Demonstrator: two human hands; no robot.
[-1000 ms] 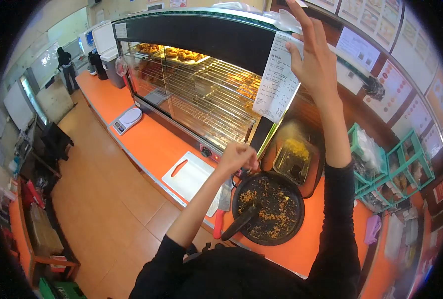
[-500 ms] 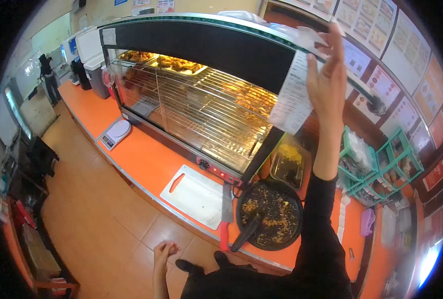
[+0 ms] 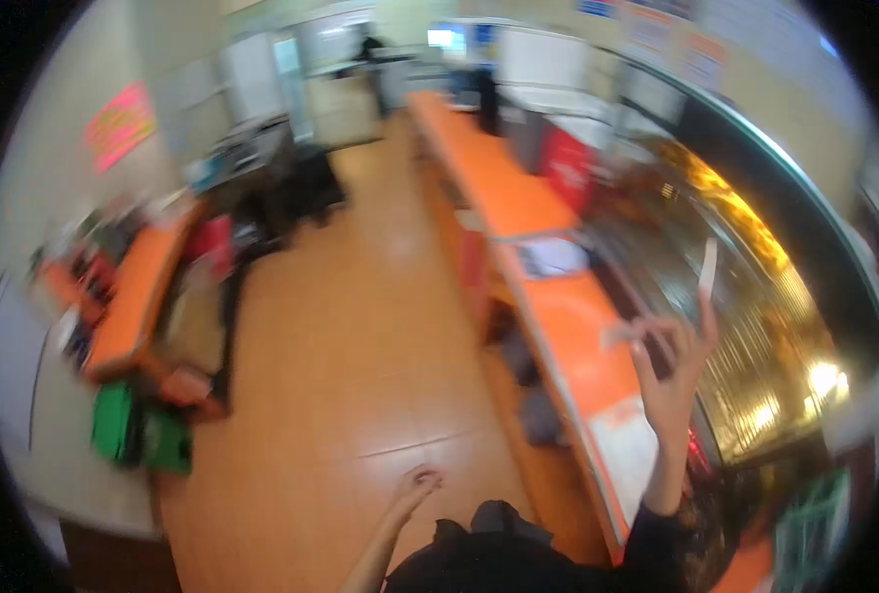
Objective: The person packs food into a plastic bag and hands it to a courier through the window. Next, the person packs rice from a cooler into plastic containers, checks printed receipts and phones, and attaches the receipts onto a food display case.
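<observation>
My right hand (image 3: 669, 368) is raised in front of the glass food warmer (image 3: 746, 326). Its thumb and forefinger pinch at a small pale strip (image 3: 617, 337), too blurred to name. A thin white piece (image 3: 708, 267) shows at the tip of a raised finger; whether it is held or wrapped there I cannot tell. Below that hand, a white cutting board (image 3: 625, 457) lies on the orange counter (image 3: 583, 331). My left hand (image 3: 420, 484) hangs low over the tiled floor, fingers curled together, with nothing visible in them.
A kitchen scale (image 3: 555, 257) sits on the counter, with a red box (image 3: 568, 166) and a white cooler (image 3: 543, 64) beyond. Tiled floor (image 3: 360, 326) runs ahead between the counters. On the left are another orange counter (image 3: 148, 296) and green containers (image 3: 113, 423).
The view has swung left toward the aisle. My right hand has come down from the paper slip at the warmer's top edge, its fingers now pinched. My left hand stays low and curled.
</observation>
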